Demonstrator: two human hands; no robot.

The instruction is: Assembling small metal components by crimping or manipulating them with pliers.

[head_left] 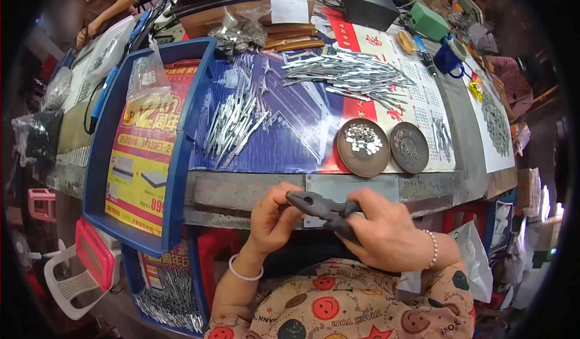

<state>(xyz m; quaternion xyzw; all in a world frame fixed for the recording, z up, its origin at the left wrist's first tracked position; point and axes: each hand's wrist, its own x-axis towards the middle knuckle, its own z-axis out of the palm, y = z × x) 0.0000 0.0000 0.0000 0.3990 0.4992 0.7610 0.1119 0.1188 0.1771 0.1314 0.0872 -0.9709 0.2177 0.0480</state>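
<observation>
My right hand [389, 230] is wrapped round the handles of dark grey pliers [315, 205], in front of my body near the table's front edge. Their jaws point left, towards my left hand [272, 218]. The left fingers are curled together in a pinch beside the jaw tip; whatever they hold, if anything, is hidden. Beyond the hands, a round brown dish [366, 167] contains small shiny silver discs. Beside it, a second brown dish [415, 167] has small dark metal bits in it. Thin silver metal strips lie in a left pile [232, 127] and a far pile [350, 73].
A long blue tray [175, 182] lined with a printed sheet juts past the table edge on the left. Below it, more metal strips [172, 303] fill a crate. A blue mug [448, 58] and black box [368, 8] stand at the back right. Another person [109, 0] sits far left.
</observation>
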